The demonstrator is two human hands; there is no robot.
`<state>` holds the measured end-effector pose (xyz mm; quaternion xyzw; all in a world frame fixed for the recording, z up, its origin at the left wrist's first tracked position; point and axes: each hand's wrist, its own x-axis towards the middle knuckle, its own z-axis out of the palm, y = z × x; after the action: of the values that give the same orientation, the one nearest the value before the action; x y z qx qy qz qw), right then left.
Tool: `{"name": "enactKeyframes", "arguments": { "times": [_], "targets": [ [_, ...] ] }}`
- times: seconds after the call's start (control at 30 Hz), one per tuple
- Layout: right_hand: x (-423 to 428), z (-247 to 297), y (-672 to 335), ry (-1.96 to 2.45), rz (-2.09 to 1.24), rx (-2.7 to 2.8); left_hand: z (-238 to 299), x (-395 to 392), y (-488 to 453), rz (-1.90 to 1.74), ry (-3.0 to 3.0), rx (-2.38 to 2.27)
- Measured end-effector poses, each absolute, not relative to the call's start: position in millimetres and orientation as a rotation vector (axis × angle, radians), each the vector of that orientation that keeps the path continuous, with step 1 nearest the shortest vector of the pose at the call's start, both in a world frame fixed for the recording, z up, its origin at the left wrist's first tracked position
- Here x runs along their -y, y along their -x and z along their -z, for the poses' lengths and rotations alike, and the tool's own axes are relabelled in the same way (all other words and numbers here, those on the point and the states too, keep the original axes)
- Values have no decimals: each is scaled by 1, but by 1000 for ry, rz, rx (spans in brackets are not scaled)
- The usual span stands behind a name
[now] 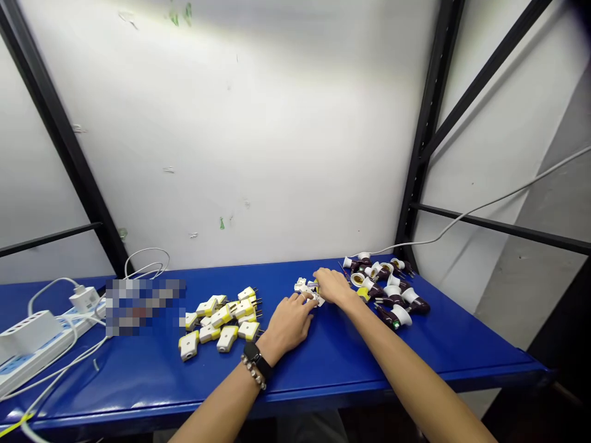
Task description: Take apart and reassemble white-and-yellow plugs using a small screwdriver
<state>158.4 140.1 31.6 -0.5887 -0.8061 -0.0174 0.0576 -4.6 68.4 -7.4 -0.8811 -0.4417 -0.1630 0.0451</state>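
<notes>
A small group of white plastic pieces (301, 285) lies in the middle of the blue table; their exact kind is too small to make out. My left hand (290, 321), with a watch and beaded bracelet at the wrist, reaches over them from the front left, fingers stretched out and tips touching the nearest pieces. From the right, my right hand (333, 287) bends down over the same group, fingers curled at the pieces, its fingertips partly hidden. Left of my hands is a pile of white-and-yellow plugs (221, 315). Dark purple and white lamp holders (392, 292) are heaped to the right.
On the left stand a white power strip (28, 351), a charger (85, 299) and loose white cables (60, 371). A thin cable (462, 216) runs in from the right. Black shelf posts (418, 166) and a white wall (258, 135) bound the blue table (332, 363).
</notes>
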Motion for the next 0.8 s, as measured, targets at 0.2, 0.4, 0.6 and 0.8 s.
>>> {"name": "enactKeyframes", "arguments": {
  "times": [0.2,0.4,0.6,0.8],
  "targets": [
    [-143,-30,-168,1824,-3,2422,5,-65,0,457,2730,1326],
    [-137,-28,-171,1794,-4,2297,7,-66,3,579,2696,1386],
    [-132,-42,-176,1708,-8,2156,15,-72,8,586,2836,1322],
    [-98,-33,-186,1667,-154,2199,7,-69,16,509,2807,1455]
  ]
}}
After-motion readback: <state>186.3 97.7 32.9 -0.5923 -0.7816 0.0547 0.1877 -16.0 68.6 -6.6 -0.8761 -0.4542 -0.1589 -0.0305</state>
